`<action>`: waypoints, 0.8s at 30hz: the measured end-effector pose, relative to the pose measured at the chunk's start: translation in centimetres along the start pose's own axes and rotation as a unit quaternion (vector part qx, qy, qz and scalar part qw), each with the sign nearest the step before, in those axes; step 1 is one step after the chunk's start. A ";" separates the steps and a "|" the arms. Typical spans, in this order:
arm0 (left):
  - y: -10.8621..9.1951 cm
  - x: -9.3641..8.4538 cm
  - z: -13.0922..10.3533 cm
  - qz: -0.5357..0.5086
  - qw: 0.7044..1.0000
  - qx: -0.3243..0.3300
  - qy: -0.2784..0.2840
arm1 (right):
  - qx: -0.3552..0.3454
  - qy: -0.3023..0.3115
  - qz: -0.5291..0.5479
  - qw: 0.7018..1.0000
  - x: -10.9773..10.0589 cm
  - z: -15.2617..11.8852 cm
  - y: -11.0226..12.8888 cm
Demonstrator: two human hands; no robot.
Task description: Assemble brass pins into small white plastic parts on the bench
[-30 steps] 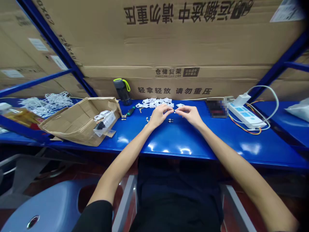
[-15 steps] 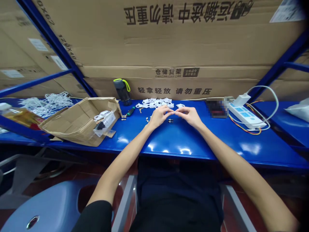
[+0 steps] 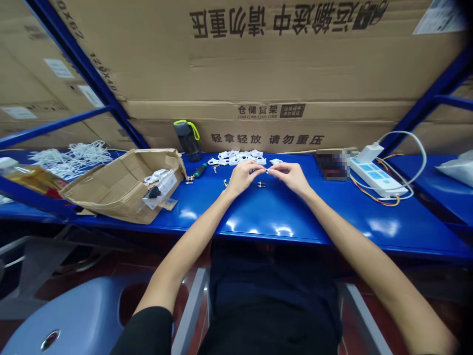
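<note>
Both hands are meeting over the blue table (image 3: 314,217), fingertips almost touching. The left hand (image 3: 243,178) is pinching with thumb and index nearly closed; the right hand (image 3: 293,177) is mirroring it, thumb and index drawn together. Between them they are gripping one small part (image 3: 267,170) — pale, mostly hidden by the fingertips, its exact shape too small to tell. It is sitting in the gap between the two pinches, apparently just above the table.

Nearby: a few metal pins (image 3: 261,184) are lying just on the near side of the fingertips; more small bits (image 3: 225,183) are lying beside the left hand, partly covered by it. White pieces (image 3: 238,158) are lying in a cluster behind the hands, with a lone one (image 3: 276,161) sitting apart, to the right. A green-handled tool (image 3: 200,170) is lying left of the cluster, held by neither hand.

Judgement, step in hand: fine two-handed work on the part, probably fitting or adjusting. Whether it is seated or joined, I cannot tell. The next move is probably calling for a steady pinch on both sides and careful alignment — a slipping fingertip would be risking a drop among the pins.
</note>
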State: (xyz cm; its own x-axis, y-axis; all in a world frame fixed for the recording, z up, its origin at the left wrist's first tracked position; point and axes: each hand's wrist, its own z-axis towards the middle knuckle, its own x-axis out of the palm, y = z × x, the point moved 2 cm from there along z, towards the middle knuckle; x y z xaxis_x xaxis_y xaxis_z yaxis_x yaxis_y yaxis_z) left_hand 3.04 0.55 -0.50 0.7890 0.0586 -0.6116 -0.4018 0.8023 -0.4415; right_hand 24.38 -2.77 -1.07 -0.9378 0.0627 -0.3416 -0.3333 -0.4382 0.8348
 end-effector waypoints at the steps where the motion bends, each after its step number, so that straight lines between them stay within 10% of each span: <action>1: 0.0 0.0 0.0 -0.003 1.000 0.005 -0.003 | -0.001 0.001 0.000 1.000 0.0 0.0 0.0; 24: 0.0 0.0 0.0 0.024 0.999 0.007 0.041 | -0.010 0.021 -0.024 0.999 0.3 0.1 -0.6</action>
State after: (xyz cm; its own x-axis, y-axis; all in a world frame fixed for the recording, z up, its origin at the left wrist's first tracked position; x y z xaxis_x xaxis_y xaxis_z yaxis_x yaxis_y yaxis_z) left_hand 3.04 0.61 -0.49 0.7276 0.0489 -0.6843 -0.4321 0.8074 -0.4017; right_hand 24.32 -2.37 -1.61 -0.9156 0.0475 -0.3993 -0.3761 -0.4526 0.8085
